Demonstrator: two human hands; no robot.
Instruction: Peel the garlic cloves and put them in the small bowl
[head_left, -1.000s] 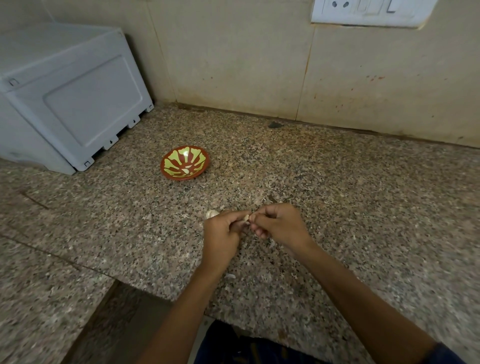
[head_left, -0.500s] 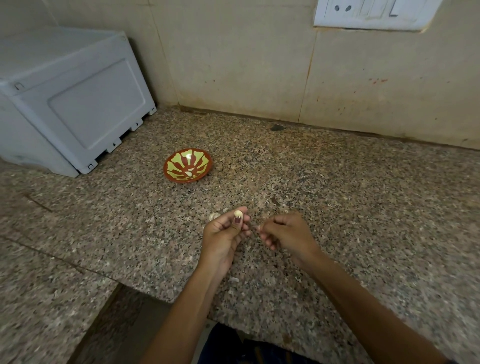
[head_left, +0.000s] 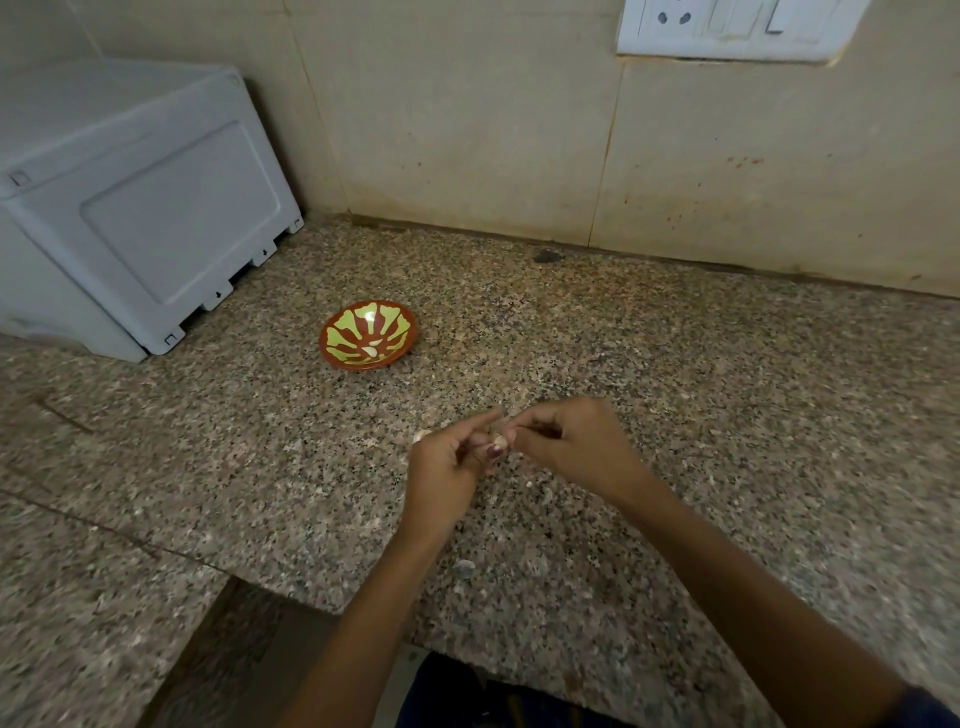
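1. I see both hands meeting low over the speckled granite surface (head_left: 675, 395), just in front of centre.
2. Left hand (head_left: 447, 467): fingers curled, thumb and fingertips pinching a small pale garlic clove (head_left: 500, 441); index finger stretched out towards the right hand.
3. Right hand (head_left: 566, 447): fingers curled in, fingertips pinched together right at the clove. I cannot tell whether it grips the clove itself or a bit of skin; the spot is blurred.
4. Small bowl (head_left: 369, 335), red-brown with yellow-green petal pattern, sits on the surface beyond and left of the hands, well apart from them. 1 pale piece lies inside near its front rim.
5. Another pale bit (head_left: 422, 435) shows on the surface just beside the left hand's knuckles.
6. A scrap of peel (head_left: 465, 567) lies on the surface near the left forearm.
7. White appliance (head_left: 130, 218) stands far left; switch plate (head_left: 727, 26) on the wall.
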